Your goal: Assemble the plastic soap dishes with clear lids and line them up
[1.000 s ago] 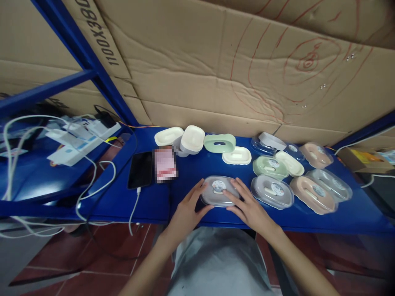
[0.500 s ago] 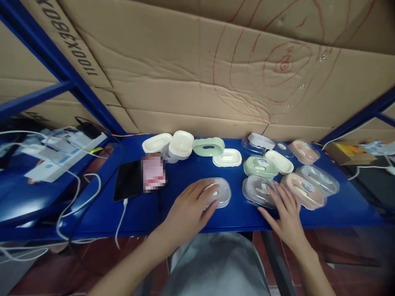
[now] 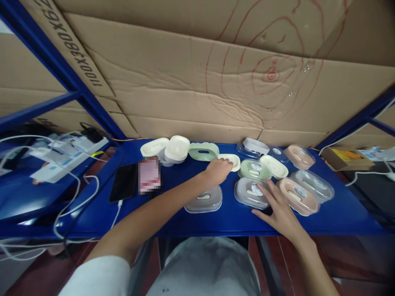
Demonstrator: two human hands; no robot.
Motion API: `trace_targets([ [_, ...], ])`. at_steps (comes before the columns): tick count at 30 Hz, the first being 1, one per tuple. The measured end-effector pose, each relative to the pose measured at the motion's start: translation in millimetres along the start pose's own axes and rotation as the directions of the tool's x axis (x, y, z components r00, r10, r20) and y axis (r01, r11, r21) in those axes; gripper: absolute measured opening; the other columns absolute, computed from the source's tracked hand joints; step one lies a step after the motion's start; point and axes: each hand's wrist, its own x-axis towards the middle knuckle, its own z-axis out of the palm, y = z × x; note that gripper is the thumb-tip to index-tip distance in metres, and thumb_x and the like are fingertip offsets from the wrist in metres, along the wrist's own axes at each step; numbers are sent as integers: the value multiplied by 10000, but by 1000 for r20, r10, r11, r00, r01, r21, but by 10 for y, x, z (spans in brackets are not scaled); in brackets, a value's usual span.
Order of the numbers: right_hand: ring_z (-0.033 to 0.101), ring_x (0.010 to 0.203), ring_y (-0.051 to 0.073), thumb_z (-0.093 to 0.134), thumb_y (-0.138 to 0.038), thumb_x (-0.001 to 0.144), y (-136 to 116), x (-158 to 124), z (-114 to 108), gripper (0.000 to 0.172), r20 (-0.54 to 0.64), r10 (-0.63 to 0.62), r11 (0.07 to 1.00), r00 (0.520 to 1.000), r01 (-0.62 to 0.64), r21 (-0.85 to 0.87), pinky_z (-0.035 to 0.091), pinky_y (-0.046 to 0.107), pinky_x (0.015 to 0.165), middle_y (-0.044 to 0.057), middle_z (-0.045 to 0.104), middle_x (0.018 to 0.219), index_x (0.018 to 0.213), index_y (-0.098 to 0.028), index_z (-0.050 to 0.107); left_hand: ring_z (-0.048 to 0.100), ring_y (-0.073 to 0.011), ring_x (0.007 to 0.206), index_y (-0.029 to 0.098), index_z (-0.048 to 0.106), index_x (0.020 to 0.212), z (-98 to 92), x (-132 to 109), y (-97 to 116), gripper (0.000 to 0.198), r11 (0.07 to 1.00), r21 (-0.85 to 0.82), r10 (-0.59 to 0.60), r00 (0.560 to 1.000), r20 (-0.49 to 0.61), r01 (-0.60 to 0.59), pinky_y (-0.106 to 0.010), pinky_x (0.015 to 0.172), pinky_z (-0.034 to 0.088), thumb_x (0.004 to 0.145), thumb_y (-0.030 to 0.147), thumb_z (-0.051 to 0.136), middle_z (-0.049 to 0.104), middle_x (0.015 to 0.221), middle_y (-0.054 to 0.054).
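Note:
My left hand [image 3: 218,171] reaches to the middle of the shelf, its fingers curled over the cream oval soap dish [image 3: 235,163] and covering part of it. Below that forearm lies a grey soap dish under a clear cover [image 3: 207,202], partly hidden by the arm. My right hand [image 3: 277,207] is open with fingers spread, its fingertips at the right edge of another covered grey soap dish [image 3: 249,192]. Just behind this one sits a covered green soap dish [image 3: 253,170]. A covered pink-beige soap dish [image 3: 304,201] lies right of my right hand.
An uncovered green dish [image 3: 200,156] and white dishes [image 3: 176,149] line the back by the cardboard [image 3: 166,82]. More dishes, including a pink one [image 3: 299,156], stand at right. A black phone [image 3: 124,183], white cables and a power strip [image 3: 58,164] are at left.
My left hand has left the covered grey dish and moved forward to the cream dish. My right hand stays by the other grey dish. The view has shifted slightly.

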Motion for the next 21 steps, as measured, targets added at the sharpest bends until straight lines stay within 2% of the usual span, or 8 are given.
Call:
trace_targets([
  [4,370,1594,393,665,-587,999,51,208,53,850,17,-36,999,999,36,-8,420,656,1232,137,312,1760,1714,-349,272,727,-278,1144,151,673,1240,-198,-435,-59,231,999,-20,23,997,-70,-24,-386,930,594,1046,106,555,734,1200,-131],
  [7,324,1613,407,627,-614,1014,-38,382,126,833,29,-39,999,999,40,-13,428,659,1220,153,298,1764,1715,-332,275,727,-250,1087,181,668,1198,-294,-907,-57,189,996,-48,65,960,-271,-81,-392,945,591,1078,147,526,737,1174,-90],
  [9,296,1625,406,588,-608,1036,-135,524,188,800,38,-50,999,998,51,-13,415,654,1230,158,285,1769,1714,-317,280,714,-237,1096,198,658,1242,-277,-1267,-6,241,994,-42,81,922,-378,-104,-398,978,578,1078,123,498,730,1241,-91],
  [13,336,1611,388,505,-567,1083,-313,877,342,707,53,-102,995,993,102,-3,409,635,1241,169,315,1756,1706,-294,312,694,-244,1104,176,671,1259,-30,-1933,195,342,991,7,123,867,-483,-137,-425,1012,543,1031,40,457,753,1158,-101],
  [15,352,1605,385,502,-565,1085,-382,1049,410,690,49,-120,993,992,120,-1,400,638,1246,178,330,1748,1694,-285,343,685,-232,1108,176,677,1277,160,-2169,299,399,989,30,144,865,-481,-148,-424,1045,512,1012,12,427,759,1145,-94],
  [17,318,1618,396,528,-550,1078,-465,1172,441,694,8,-115,993,993,115,-11,359,666,1261,189,314,1753,1688,-265,359,678,-232,1088,177,697,1248,347,-2322,376,391,986,52,164,849,-502,-159,-441,1094,466,1005,11,439,763,1112,-81],
  [19,256,1642,392,526,-481,1092,-585,1214,420,661,-54,-127,992,990,126,-8,315,682,1278,182,283,1765,1689,-250,359,672,-228,1081,179,715,1224,499,-2406,423,361,989,43,146,855,-498,-144,-459,1164,399,1024,33,453,767,1097,-67],
  [21,234,1655,355,508,-410,1106,-739,1177,357,610,-74,-223,974,972,226,34,313,650,1292,147,281,1773,1683,-263,374,668,-219,1080,178,728,1213,598,-2451,452,327,992,24,122,859,-497,-126,-470,1229,317,1058,74,461,772,1093,-58],
])
